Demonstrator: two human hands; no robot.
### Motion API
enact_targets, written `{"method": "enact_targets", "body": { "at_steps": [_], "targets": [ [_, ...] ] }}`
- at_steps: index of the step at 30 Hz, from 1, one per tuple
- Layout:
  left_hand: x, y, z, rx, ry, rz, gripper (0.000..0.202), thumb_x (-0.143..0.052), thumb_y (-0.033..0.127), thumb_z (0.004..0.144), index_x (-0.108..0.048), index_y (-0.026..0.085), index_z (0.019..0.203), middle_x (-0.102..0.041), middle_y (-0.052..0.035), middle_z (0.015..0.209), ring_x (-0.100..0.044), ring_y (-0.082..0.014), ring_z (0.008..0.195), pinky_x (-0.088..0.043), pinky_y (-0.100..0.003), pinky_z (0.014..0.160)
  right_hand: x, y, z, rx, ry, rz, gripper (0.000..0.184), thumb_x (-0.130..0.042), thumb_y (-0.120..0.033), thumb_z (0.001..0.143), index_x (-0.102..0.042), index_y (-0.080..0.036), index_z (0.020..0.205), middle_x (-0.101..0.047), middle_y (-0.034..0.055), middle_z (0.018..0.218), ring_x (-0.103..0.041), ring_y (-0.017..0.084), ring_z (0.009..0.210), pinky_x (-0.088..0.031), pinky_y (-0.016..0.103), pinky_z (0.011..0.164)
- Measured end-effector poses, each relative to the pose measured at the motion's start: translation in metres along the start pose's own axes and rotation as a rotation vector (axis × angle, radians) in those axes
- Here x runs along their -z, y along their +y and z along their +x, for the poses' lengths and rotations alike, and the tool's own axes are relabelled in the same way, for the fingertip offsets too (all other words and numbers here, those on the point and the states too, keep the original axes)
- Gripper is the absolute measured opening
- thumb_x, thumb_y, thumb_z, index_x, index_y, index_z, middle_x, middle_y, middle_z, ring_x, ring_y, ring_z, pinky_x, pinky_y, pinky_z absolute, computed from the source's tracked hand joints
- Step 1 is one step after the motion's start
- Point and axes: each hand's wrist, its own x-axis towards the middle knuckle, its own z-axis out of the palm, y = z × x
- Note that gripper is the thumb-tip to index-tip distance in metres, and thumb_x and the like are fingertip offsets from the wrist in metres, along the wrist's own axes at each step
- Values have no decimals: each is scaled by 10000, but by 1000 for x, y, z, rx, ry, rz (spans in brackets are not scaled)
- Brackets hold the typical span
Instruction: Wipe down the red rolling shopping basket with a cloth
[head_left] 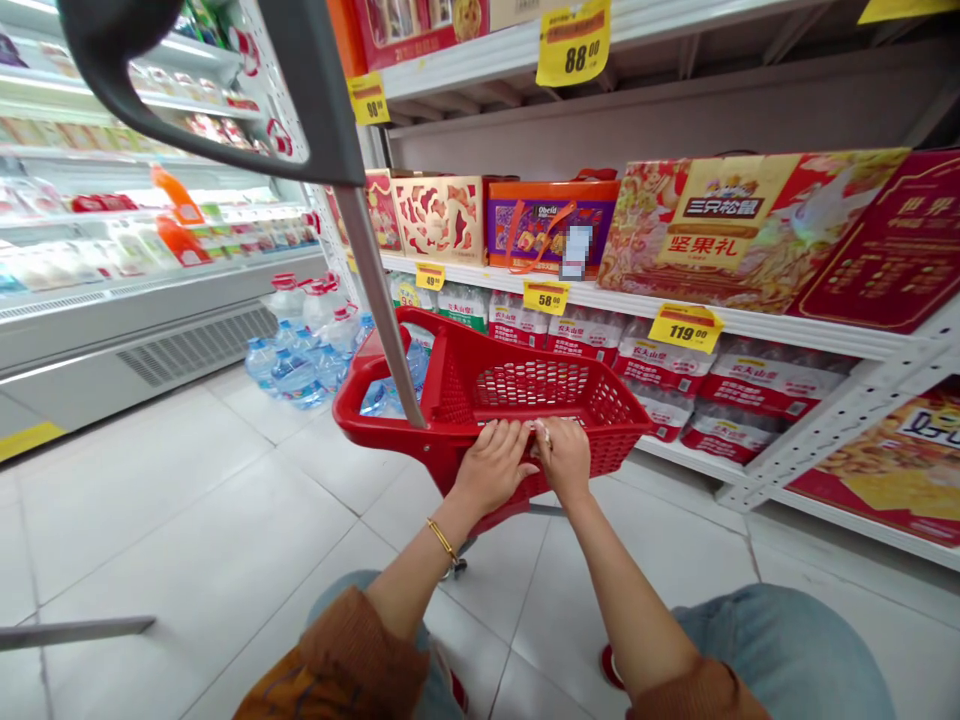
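While your left hand (495,464) is clamped over the near rim of the red basket (613,454), center of the frame, your right hand (565,458) sits just beside it, fingers curled at the same rim; can't tell if they pinch anything. Metal pole (386,310) runs from the basket's left end to a dark gray handle (328,140), upper left. Blue-tinted bottles (294,372) stand on the floor, left of center; gift boxes (712,225) upper right.

Yellow paper price tags (574,45) are hanging on white metal shelves (465,62) near a red plastic shopping cart (510,345), showing us a shop.
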Motion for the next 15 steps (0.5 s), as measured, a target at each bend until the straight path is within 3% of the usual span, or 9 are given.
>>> {"method": "enact_targets", "body": {
  "at_steps": [6, 11, 15],
  "targets": [
    [-1, -2, -2, -4, 11, 21, 592, -312, 503, 985, -502, 98, 1373, -608, -118, 1327, -546, -266, 1225, -319, -409, 1109, 0, 15, -4, -13, -24, 54, 305, -388, -307, 1009, -645, -196, 887, -708, 44, 910, -613, 184, 900, -352, 445, 1085],
    [0, -4, -2, -9, -12, 12, 605, -297, 495, 989, -469, 83, 1398, -598, -122, 1339, -538, -276, 1229, -305, -422, 1115, 0, 35, -8, -78, 30, 18, 313, -406, -313, 1003, -642, -179, 847, -709, 56, 929, -567, 253, 1160, -310, 543, 1114],
    [1, -4, -2, 2, -59, -4, 619, -257, 502, 993, -446, 94, 1418, -580, -121, 1362, -517, -263, 1255, -283, -420, 1131, -1, 49, -11, -82, 48, 22, 340, -398, -318, 1003, -644, -182, 810, -709, 60, 910, -550, 261, 1208, -324, 549, 1113]
  ]
}}
